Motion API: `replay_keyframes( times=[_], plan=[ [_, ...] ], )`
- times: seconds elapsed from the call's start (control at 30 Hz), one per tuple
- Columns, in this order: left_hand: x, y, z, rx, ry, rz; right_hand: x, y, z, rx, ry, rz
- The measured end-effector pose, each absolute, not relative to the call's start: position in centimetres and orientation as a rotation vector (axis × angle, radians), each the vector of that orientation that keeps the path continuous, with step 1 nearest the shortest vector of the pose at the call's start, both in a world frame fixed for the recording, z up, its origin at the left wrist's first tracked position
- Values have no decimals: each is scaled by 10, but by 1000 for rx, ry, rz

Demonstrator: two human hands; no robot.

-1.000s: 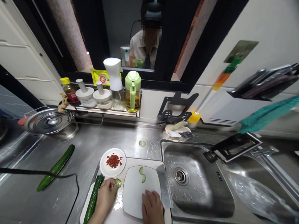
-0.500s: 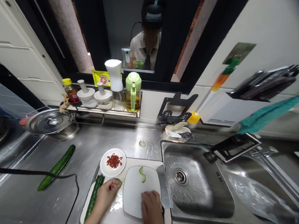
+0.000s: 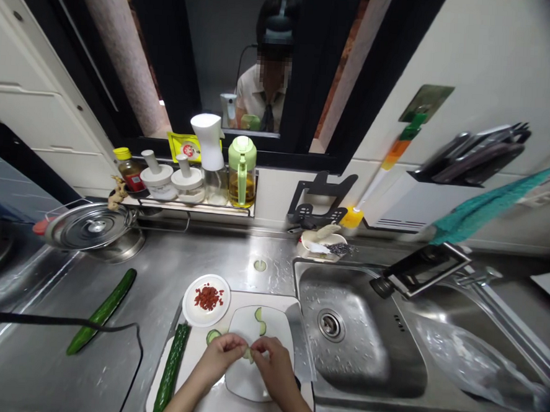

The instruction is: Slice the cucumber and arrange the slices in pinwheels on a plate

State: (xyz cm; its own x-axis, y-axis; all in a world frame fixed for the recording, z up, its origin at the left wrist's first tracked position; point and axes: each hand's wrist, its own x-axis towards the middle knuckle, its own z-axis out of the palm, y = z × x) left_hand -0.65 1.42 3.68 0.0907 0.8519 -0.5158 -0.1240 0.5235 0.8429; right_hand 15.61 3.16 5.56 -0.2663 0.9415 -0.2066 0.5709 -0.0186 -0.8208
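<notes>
Over the square white plate my left hand and my right hand meet, fingertips pinched together on a thin cucumber slice. Two half slices lie on the plate's far part. A round slice rests on the white cutting board just left of the plate. A long piece of cucumber lies along the board's left edge. A small round dish of red berries stands at the board's far left corner.
A whole cucumber and a black cable lie on the steel counter to the left. A cleaver blade rests between plate and sink. A pot lid, condiment bottles and a knife rack stand behind.
My left hand left the slice by the board's left side and moved right; my right hand rose off the plate's near edge. Both now pinch one slice above the plate.
</notes>
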Motion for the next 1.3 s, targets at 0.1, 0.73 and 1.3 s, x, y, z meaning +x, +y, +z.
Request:
replay_keyframes(
  times=[0.1, 0.73, 1.3],
  plan=[
    [1, 14, 34, 551, 1265, 819, 162, 33, 59, -1580, -1826, 1242],
    [14, 11, 40, 26, 939, 672, 180, 39, 89, -1396, -1724, 1561],
    [7, 28, 39, 151, 1063, 685, 189, 68, 75, -1472, -1941, 1435]
  ],
)
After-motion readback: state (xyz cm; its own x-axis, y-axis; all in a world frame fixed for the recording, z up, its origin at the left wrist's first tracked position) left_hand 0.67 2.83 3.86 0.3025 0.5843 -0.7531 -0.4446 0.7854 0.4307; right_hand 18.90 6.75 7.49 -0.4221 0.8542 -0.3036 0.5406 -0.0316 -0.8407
